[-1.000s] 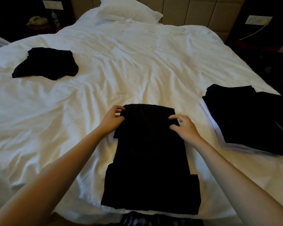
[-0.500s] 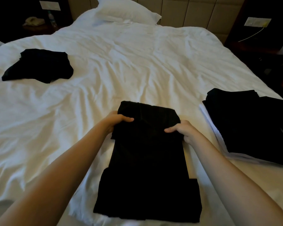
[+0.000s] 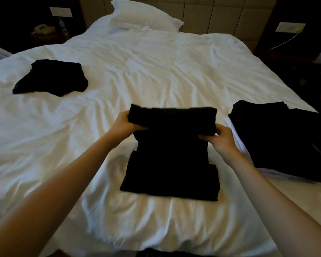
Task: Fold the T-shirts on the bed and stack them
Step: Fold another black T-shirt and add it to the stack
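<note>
**Head view: placement.** The T-shirt in work (image 3: 171, 154) lies on the bed (image 3: 156, 71) directly between the two hands. Its near end rests flat on the sheet, toward the person. Its far end is raised off the sheet and doubled over toward the near end. Judged from this shape, the step in hand is the final lengthwise fold, which halves the narrow strip into a rectangle fit for stacking. Holding both far corners at once keeps the leading edge straight and level, so the fold should land square.

The stack of folded T-shirts (image 3: 278, 138) lies just outward of the right hand, near the T-shirt in work but apart from it. This placement probably keeps the transfer short. One crumpled T-shirt (image 3: 52, 77) lies well apart, beyond and outward of the left hand, and is not yet folded. A pillow (image 3: 145, 15) lies far beyond both hands.

**Head view: hands.**
- The left hand (image 3: 125, 125) is closed around the far left corner of the T-shirt in work, with its fingers curled about the bunched fabric.
- The right hand (image 3: 220, 140) pinches the far right corner. The thumb lies on the near face of the cloth. The fingers are partly hidden behind it.
- Both hands carry the raised edge, and neither holds anything else.
</note>
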The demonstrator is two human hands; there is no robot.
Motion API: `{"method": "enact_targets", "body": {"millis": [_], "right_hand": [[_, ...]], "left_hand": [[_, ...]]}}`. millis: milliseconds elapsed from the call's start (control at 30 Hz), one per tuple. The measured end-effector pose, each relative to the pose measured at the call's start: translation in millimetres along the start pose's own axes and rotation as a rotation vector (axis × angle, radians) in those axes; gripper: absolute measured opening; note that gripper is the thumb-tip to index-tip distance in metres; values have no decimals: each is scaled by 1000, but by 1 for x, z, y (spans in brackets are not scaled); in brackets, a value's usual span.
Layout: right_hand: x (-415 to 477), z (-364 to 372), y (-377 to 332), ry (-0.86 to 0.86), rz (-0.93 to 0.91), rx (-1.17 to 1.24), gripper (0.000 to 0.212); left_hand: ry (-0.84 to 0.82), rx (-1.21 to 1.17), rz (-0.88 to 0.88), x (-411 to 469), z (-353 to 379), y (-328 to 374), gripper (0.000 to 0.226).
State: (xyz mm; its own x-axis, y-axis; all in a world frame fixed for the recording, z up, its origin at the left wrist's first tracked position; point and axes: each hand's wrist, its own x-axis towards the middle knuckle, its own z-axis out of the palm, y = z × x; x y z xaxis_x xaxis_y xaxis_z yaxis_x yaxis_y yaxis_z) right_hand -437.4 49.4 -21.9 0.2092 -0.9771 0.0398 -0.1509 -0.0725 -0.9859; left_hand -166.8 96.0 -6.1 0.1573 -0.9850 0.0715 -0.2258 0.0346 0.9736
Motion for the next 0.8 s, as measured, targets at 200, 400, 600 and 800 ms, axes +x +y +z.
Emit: {"method": "enact_targets", "body": {"millis": [200,400,600,800], "right_hand": [[-44,0,39,7,-243,-401,62],[-70,1,63,8,-120,-498,64],[-71,13,26,277,-32,-487,44],[-72,69,23,27,-173,-922,45]], "left_hand": [[-133,321,202,-61,0,-36,70],[-17,565,113,-88,4,-71,74],[349,585,21,-90,25,-34,46],[23,899,151,-92,97,-28,52]]}}
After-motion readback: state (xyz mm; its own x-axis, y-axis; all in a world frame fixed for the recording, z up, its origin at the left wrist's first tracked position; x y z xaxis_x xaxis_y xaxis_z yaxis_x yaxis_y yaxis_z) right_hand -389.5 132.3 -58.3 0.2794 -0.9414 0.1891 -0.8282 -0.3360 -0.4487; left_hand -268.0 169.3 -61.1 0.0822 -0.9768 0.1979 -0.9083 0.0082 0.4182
